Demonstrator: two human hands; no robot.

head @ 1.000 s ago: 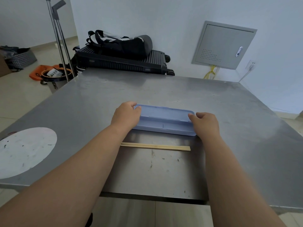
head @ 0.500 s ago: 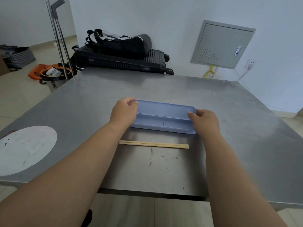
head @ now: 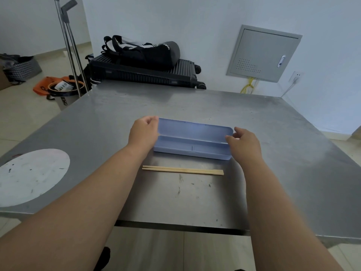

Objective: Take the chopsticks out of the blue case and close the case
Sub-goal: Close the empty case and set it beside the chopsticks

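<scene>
left hand (head: 144, 132) grips case (head: 192, 141) lid's left end | case mid-counter (head: 293, 153), lid half-raised | chopsticks (head: 182, 170) just nearer, bare steel to near edge | right hand (head: 244, 142) pinches lid's right end | no legible writing

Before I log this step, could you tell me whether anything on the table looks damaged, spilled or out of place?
Nothing stands out. The chopsticks lie together on the steel table, in front of the blue case, whose lid is half raised between the left hand and right hand. The table shows only scuff marks.
</scene>
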